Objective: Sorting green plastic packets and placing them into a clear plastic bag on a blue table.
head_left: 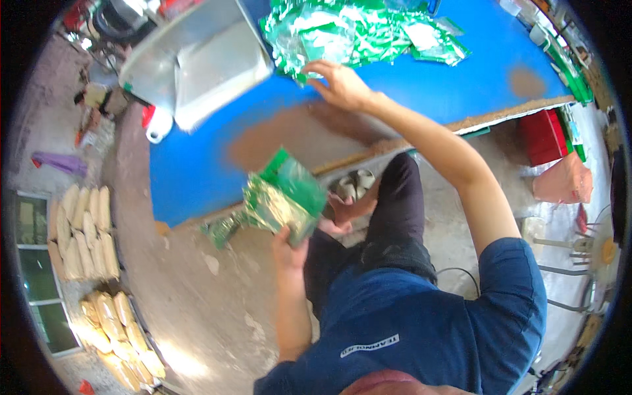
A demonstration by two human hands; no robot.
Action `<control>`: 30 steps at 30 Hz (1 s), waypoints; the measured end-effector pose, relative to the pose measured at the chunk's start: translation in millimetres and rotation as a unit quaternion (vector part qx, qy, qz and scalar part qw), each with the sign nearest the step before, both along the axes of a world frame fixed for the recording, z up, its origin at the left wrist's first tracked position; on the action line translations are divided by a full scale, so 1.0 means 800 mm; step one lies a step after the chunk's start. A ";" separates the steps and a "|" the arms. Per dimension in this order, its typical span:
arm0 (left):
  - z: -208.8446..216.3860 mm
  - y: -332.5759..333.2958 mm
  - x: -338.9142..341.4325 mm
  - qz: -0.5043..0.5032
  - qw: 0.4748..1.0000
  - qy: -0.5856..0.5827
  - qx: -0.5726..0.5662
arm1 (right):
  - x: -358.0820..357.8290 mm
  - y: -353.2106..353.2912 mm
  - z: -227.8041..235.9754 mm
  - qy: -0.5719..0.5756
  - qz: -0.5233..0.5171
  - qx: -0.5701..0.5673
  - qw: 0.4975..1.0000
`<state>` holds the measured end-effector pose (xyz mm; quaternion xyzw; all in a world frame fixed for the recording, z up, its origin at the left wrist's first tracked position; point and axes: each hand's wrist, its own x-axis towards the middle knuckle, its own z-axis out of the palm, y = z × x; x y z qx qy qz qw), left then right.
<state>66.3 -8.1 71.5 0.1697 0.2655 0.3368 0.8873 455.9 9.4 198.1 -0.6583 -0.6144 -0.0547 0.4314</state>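
My left hand [289,251] grips a green and clear plastic bag [284,197] by its lower edge, off the table's near side. Pale yellowish stuff or glare shows in its middle, and a crumpled green part hangs to the left; motion blurs it. My right hand [339,85] reaches across the blue tabletop [210,155], its fingers apart and nothing visible in them. Just beyond those fingertips lies a heap of shiny green and clear plastic bags [355,33]. Whether the fingertips touch the heap, I cannot tell.
A large metal tray [217,79] stands at the table's far left, with a red and white container [158,124] beside it. Filled pale bags [85,230] and yellowish bags [122,329] are stacked at left. At right are a red bin [543,138] and a fan [604,253].
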 end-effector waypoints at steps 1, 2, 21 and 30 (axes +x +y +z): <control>0.006 -0.010 0.014 -0.012 0.999 -0.025 -0.035 | 0.062 0.017 -0.013 -0.067 -0.063 0.004 0.996; -0.007 -0.016 0.016 -0.022 0.999 -0.036 -0.017 | 0.109 0.028 -0.022 -0.131 -0.124 0.010 0.984; 0.001 -0.002 -0.014 -0.078 0.996 0.042 -0.015 | 0.001 -0.044 -0.038 -0.129 -0.155 -0.125 0.971; 0.034 -0.042 0.059 -0.071 0.997 -0.022 0.027 | -0.110 -0.150 -0.020 -0.094 0.135 -0.199 0.966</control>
